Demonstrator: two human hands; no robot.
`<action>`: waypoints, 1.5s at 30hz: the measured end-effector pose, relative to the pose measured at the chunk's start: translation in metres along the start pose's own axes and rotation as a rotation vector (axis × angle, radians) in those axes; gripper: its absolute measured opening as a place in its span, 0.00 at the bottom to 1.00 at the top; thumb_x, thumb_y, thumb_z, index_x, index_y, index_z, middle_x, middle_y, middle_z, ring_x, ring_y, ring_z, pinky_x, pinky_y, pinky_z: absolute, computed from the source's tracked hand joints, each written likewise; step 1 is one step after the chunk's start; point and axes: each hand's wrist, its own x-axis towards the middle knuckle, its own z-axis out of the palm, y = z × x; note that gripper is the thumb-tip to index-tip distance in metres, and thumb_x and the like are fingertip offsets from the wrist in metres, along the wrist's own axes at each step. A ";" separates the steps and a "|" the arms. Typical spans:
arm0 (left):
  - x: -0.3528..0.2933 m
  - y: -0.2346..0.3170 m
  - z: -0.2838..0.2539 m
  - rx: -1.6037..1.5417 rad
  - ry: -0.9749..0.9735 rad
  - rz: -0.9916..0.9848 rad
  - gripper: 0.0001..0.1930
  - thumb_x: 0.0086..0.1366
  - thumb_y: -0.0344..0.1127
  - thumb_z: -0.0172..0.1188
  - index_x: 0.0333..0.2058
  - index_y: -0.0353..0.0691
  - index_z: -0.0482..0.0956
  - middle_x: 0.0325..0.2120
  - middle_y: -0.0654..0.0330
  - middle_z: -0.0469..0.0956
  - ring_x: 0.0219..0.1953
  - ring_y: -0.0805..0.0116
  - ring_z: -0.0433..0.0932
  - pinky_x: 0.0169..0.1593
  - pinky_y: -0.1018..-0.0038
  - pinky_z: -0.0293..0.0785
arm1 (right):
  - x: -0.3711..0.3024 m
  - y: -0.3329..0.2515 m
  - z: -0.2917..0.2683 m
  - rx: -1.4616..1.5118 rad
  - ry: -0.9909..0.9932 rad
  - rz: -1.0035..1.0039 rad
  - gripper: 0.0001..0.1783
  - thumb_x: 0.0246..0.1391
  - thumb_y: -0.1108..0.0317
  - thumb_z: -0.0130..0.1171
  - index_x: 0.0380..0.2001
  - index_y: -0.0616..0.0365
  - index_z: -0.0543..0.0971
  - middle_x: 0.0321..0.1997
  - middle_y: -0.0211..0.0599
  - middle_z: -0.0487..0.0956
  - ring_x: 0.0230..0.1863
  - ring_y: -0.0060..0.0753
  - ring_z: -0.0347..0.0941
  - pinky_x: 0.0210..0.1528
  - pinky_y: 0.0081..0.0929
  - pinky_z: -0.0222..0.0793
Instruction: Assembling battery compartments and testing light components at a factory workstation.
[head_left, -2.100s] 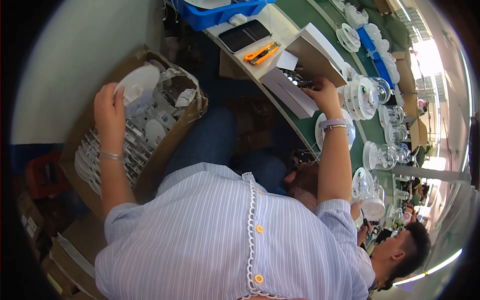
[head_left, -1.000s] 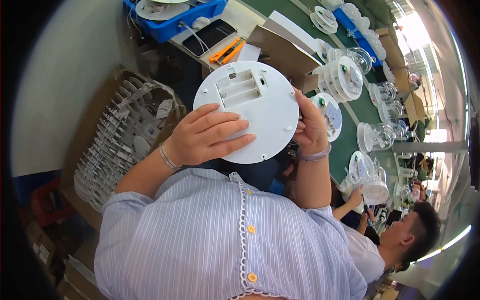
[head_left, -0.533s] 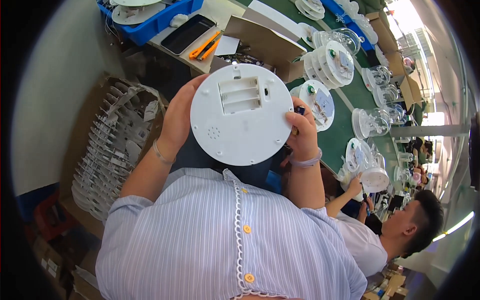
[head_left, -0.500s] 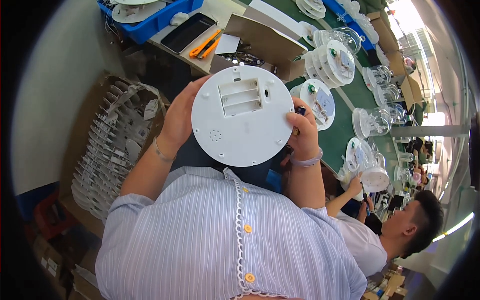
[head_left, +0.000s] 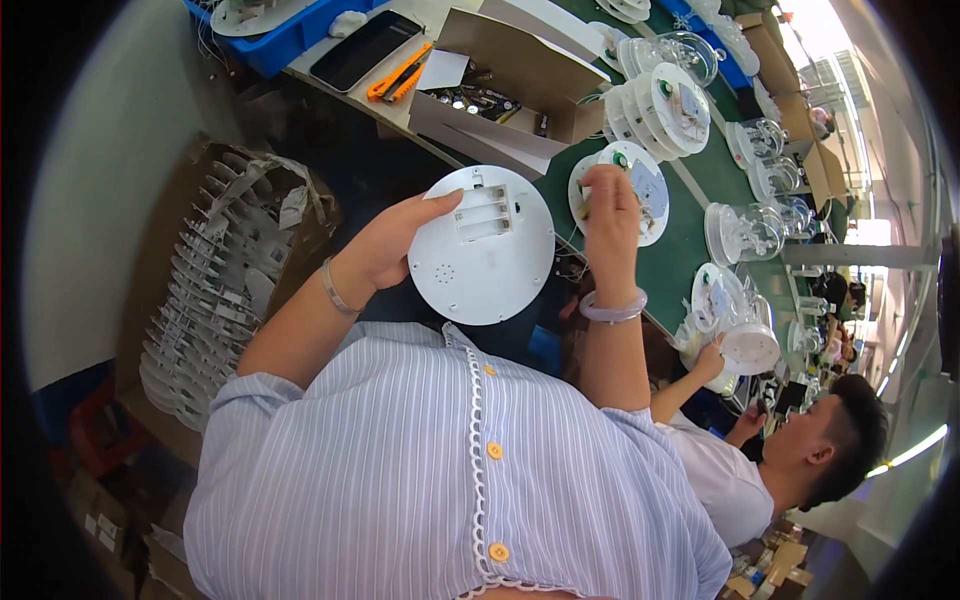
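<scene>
White disc (head_left: 490,272), battery bay (head_left: 484,214) uncovered, is gripped at left by the left hand (head_left: 397,240); contents of the right hand (head_left: 612,212), alongside, cannot be told

Phone (head_left: 366,50) lies screen-up on the surface (head_left: 682,240), nr top L of view; orange cutter (head_left: 400,75) just beside it, to the R. White wad (head_left: 347,24) btwn phone & blue bin (head_left: 280,45). Clear domes (head_left: 752,240) w/ white bases along R side of surface. Tan carton (head_left: 820,170) beyond, top R. Co-worker (head_left: 715,480), white tee, btm R, one hand nr a white base. Lit tube (head_left: 908,450) behind. Grey wall (head_left: 110,180) at L; red item (head_left: 100,430) low L, dim, type unclear.
</scene>
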 end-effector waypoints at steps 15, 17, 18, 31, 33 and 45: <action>0.002 -0.017 0.005 0.005 0.026 -0.027 0.22 0.61 0.49 0.38 0.46 0.38 0.63 0.39 0.57 0.70 0.41 0.68 0.71 0.44 0.73 0.68 | -0.014 -0.011 0.032 -0.518 -0.476 -0.393 0.15 0.34 0.69 0.62 0.29 0.58 0.72 0.29 0.36 0.73 0.25 0.33 0.71 0.27 0.21 0.66; 0.002 -0.016 0.003 -0.027 0.016 -0.017 0.22 0.61 0.49 0.38 0.45 0.38 0.64 0.39 0.57 0.70 0.42 0.68 0.71 0.44 0.73 0.68 | -0.013 -0.009 0.028 -0.476 -0.556 -0.548 0.18 0.34 0.68 0.63 0.33 0.57 0.73 0.32 0.37 0.73 0.26 0.33 0.71 0.27 0.21 0.66; 0.002 -0.014 0.002 -0.060 0.006 -0.006 0.22 0.62 0.48 0.38 0.45 0.38 0.64 0.39 0.56 0.70 0.42 0.67 0.71 0.44 0.74 0.68 | -0.015 -0.012 0.028 -0.476 -0.555 -0.547 0.18 0.34 0.68 0.63 0.33 0.57 0.73 0.32 0.37 0.73 0.26 0.33 0.71 0.27 0.21 0.66; -0.005 0.002 -0.003 0.081 0.080 0.148 0.19 0.60 0.43 0.46 0.43 0.33 0.67 0.36 0.56 0.73 0.37 0.69 0.73 0.40 0.76 0.70 | -0.036 0.001 0.003 0.286 -0.339 0.383 0.17 0.45 0.71 0.54 0.41 0.63 0.68 0.31 0.31 0.73 0.30 0.15 0.67 0.32 0.11 0.63; -0.006 0.000 0.001 0.440 0.182 0.238 0.18 0.56 0.38 0.52 0.42 0.33 0.67 0.34 0.57 0.73 0.34 0.73 0.73 0.38 0.79 0.69 | -0.040 0.005 0.005 0.203 -0.248 0.265 0.17 0.46 0.71 0.54 0.40 0.64 0.68 0.32 0.32 0.73 0.31 0.16 0.68 0.34 0.12 0.64; 0.005 -0.009 -0.010 0.520 0.209 0.382 0.14 0.51 0.34 0.58 0.36 0.36 0.72 0.28 0.60 0.75 0.29 0.76 0.73 0.32 0.82 0.69 | -0.062 -0.005 0.016 -0.118 -0.208 -0.062 0.16 0.45 0.72 0.55 0.39 0.66 0.69 0.31 0.32 0.73 0.30 0.17 0.67 0.33 0.13 0.64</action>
